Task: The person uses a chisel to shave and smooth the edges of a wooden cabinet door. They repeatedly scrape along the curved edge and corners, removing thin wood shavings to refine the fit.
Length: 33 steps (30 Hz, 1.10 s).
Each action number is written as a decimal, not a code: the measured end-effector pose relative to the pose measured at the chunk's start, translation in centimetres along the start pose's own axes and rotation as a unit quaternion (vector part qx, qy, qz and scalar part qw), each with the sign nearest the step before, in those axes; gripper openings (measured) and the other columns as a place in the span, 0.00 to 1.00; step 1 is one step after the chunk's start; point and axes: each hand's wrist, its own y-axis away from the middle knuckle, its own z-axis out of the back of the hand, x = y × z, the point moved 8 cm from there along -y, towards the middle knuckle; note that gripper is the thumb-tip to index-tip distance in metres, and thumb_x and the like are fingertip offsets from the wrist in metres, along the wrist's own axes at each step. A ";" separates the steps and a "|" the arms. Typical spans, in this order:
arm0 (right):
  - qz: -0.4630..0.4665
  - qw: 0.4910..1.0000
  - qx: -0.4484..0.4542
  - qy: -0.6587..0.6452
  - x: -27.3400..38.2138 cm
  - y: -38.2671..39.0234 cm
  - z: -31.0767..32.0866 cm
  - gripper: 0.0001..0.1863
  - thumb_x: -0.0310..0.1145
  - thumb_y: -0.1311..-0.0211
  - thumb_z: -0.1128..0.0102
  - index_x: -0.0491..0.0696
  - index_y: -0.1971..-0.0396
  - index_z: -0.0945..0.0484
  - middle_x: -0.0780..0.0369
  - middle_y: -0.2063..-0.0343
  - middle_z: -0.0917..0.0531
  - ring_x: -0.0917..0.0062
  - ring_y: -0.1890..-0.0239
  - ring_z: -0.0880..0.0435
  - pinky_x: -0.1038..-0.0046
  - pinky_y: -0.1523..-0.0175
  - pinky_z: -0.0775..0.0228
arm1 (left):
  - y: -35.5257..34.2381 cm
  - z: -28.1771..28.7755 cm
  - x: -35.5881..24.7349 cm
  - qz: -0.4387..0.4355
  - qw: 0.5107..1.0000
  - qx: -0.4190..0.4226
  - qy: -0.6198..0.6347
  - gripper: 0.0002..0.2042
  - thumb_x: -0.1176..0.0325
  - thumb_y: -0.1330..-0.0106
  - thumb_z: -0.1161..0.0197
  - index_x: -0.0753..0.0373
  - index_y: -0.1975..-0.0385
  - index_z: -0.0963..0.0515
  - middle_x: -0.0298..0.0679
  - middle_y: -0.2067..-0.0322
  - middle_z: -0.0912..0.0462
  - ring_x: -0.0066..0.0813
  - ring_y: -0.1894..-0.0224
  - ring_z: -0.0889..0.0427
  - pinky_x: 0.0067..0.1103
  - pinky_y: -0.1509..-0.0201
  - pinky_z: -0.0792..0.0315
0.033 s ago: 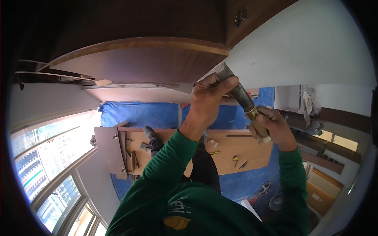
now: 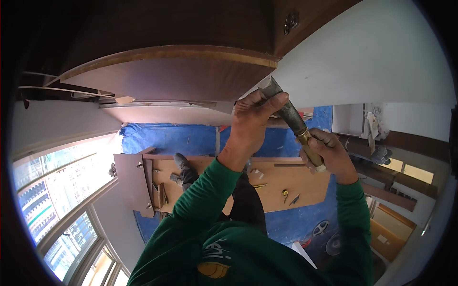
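A wide-bladed chisel with a wooden handle and brass ferrule slants upward beside the lower edge of a dark wooden cabinet board; whether its tip touches the board I cannot tell. My left hand is closed round the metal blade near its upper end, thumb across it. My right hand grips the handle lower down, fingers wrapped round it. A metal hinge fitting is on the cabinet above, next to a pale wall.
Below me, my foot rests on a wooden panel with a tape measure and small tools. Blue sheeting covers the floor around it. A bright window is at left, shelving at right.
My right hand and the chisel handle have shifted very slightly to the left. My left hand looks almost unmoved.
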 end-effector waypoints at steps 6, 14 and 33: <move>0.334 0.721 -0.239 0.559 6.3 2.3 -1.0 0.31 0.41 0.22 0.23 0.48 0.25 0.18 0.58 0.71 0.16 0.72 0.75 0.16 0.67 0.67 0.23 | -0.6 -1.1 -0.9 -0.028 0.998 -0.054 -0.019 0.22 0.63 0.14 0.33 0.76 0.33 0.20 0.53 0.46 0.09 0.46 0.43 0.06 0.43 0.33 0.09; 0.292 0.646 -0.241 0.663 10.8 0.0 1.3 0.31 0.45 0.28 0.19 0.57 0.28 0.13 0.62 0.76 0.19 0.67 0.78 0.20 0.62 0.70 0.24 | -3.8 -1.6 -0.7 -0.053 0.993 -0.063 0.083 0.17 0.68 0.14 0.39 0.77 0.38 0.20 0.55 0.44 0.11 0.49 0.39 0.08 0.44 0.28 0.12; 0.290 0.663 -0.237 0.648 13.3 -1.9 1.4 0.26 0.40 0.26 0.21 0.54 0.31 0.10 0.59 0.78 0.18 0.64 0.81 0.22 0.61 0.73 0.29 | -7.4 0.4 -1.2 -0.059 0.986 -0.130 0.085 0.12 0.70 0.18 0.34 0.74 0.46 0.19 0.50 0.51 0.11 0.49 0.47 0.06 0.46 0.38 0.07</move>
